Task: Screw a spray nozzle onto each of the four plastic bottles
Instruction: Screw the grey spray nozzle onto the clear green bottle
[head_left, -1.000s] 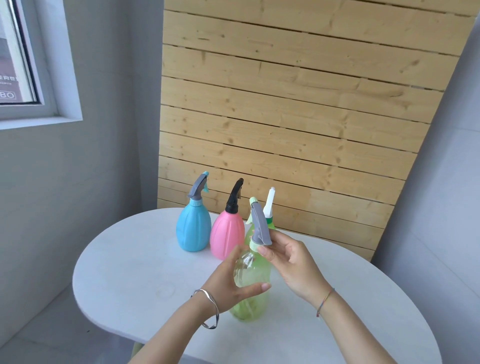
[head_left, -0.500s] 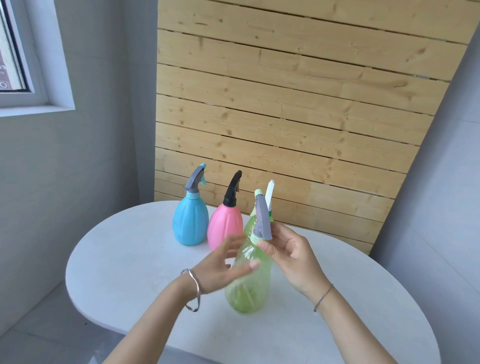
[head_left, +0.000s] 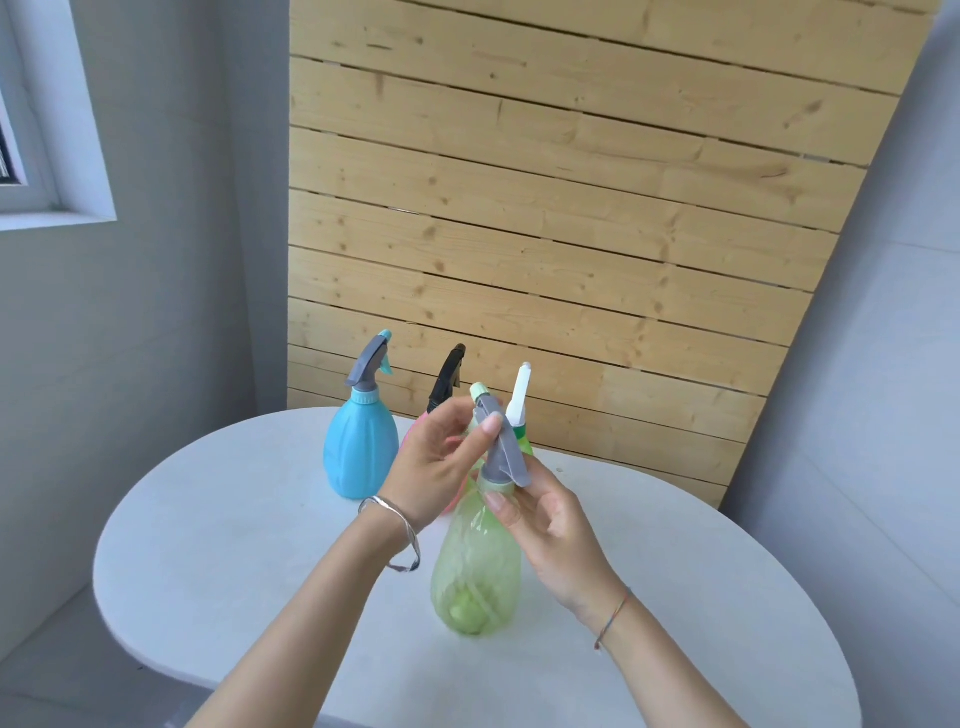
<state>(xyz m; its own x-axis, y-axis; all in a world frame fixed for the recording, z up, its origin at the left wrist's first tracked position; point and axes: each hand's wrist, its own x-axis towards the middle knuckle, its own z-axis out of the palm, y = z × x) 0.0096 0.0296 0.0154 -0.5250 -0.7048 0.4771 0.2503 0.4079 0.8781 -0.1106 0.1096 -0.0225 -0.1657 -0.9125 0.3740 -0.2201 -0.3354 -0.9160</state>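
A clear green bottle (head_left: 475, 566) stands upright on the white round table (head_left: 249, 525), with a grey spray nozzle (head_left: 501, 447) on its neck. My left hand (head_left: 434, 462) pinches the top of that nozzle between thumb and fingers. My right hand (head_left: 550, 525) holds the bottle's neck just under the nozzle collar. Behind them stand a blue bottle (head_left: 358, 447) with a grey nozzle, a pink bottle with a black nozzle (head_left: 447, 376), mostly hidden by my left hand, and a green bottle with a white nozzle (head_left: 519, 400).
A wooden slat panel (head_left: 545, 234) leans against the wall right behind the table. A grey wall with a window (head_left: 31, 130) is at the left. The table's near edge runs below my forearms.
My left hand let go of the green bottle's body and rose to the nozzle's top. The right hand slid down to the neck. The camera came closer.
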